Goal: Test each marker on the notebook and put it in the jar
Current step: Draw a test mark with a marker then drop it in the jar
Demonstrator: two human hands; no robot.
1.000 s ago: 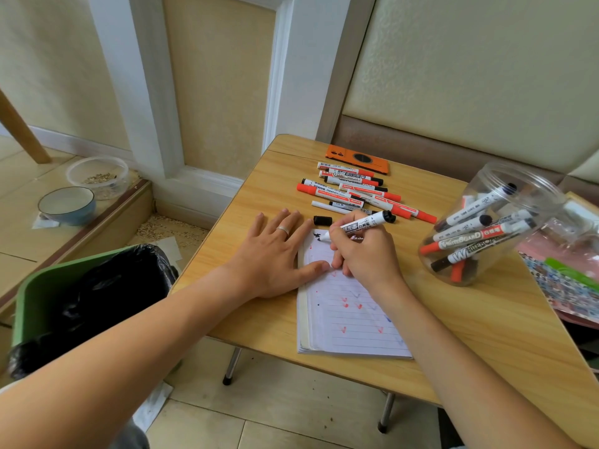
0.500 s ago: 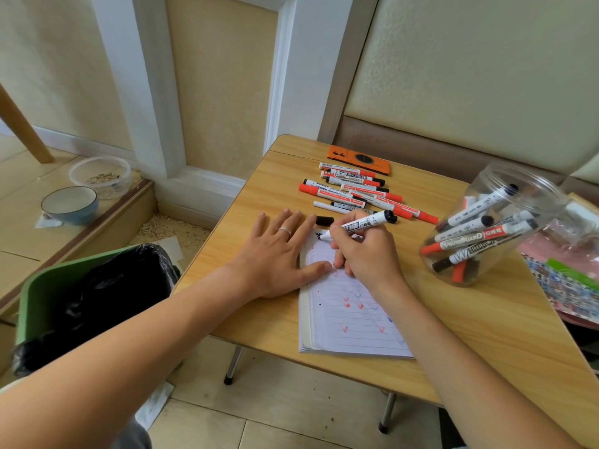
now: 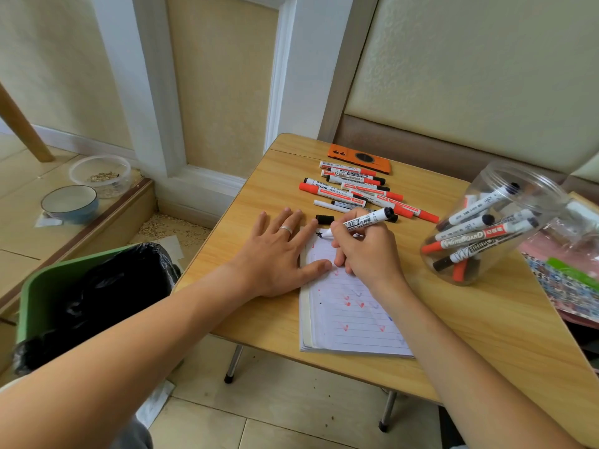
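Left hand (image 3: 278, 254) flat, fingers spread, palm on the table (image 3: 486, 335), thumb pinning the left edge of the notebook (image 3: 350, 322); holds nothing. Right hand (image 3: 366, 251) curled around a black marker (image 3: 363, 222), tip down on the top left of the page beside a fresh black mark. Loose black cap (image 3: 324, 219) lies on the table just past the notebook.

Red and blue test marks on the page, mostly too small to read. Right hand covers the upper right of the page. Pile of markers (image 3: 356, 189) behind the notebook, overlapping; exact count unclear. Jar (image 3: 496, 222) at right, clear, leaning, mouth up, several markers inside. Clutter at far right is cut off by the frame edge.

Small wooden folding table, orange phone case (image 3: 359, 158) at the back edge. Green bin (image 3: 35, 286) with black liner at left, bowl (image 3: 69, 204) and plastic tub (image 3: 100, 175) on a floor step, tiled floor, beige wall.
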